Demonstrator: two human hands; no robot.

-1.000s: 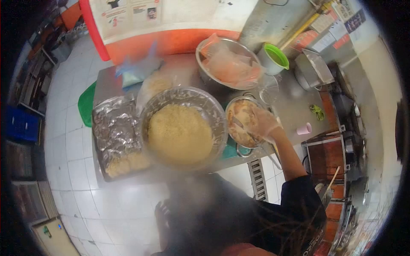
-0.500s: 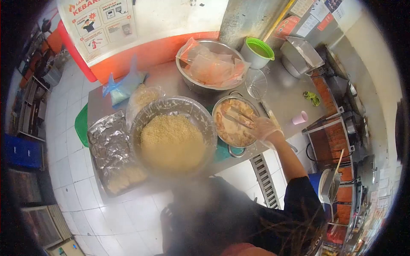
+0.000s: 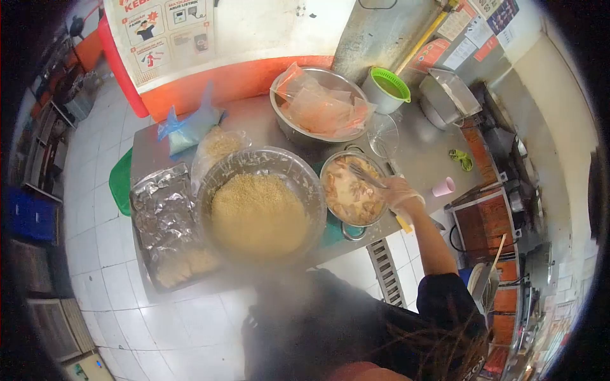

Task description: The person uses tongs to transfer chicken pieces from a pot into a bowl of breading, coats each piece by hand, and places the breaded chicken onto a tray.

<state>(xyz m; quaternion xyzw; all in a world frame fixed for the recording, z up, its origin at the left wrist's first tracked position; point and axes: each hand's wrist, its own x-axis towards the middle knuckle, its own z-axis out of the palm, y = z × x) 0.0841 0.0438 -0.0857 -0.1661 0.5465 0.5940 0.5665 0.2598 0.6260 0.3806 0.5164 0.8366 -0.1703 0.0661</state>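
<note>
My right hand [image 3: 403, 194], in a clear plastic glove, is closed around metal tongs [image 3: 368, 176]. The tongs reach over a two-handled metal pot [image 3: 356, 226], their tips at the pieces in it. Pale pieces [image 3: 346, 206], perhaps meat, lie in a creamy liquid inside. Left of the pot stands a large metal bowl [image 3: 316, 216] filled with beige crumbs [image 3: 257, 209]. Further left, a foil-lined tray [image 3: 159, 213] bears several crumb-coated pieces [image 3: 184, 268] at its near end. My left hand is out of sight; a blur covers the area in front of my body.
Behind the pot sits a wide metal bowl [image 3: 283, 120] with clear plastic bags [image 3: 324, 111]. A green strainer on a white container [image 3: 384, 95], a round wire skimmer [image 3: 383, 135] and a pink cup [image 3: 443, 186] are on the steel table [image 3: 419, 152]. Blue and clear bags [image 3: 190, 133] lie back left.
The tongs have swung to a steeper angle over the pot, and their arms look closer together. My right hand stays at the pot's right rim. The whole view has shifted slightly.
</note>
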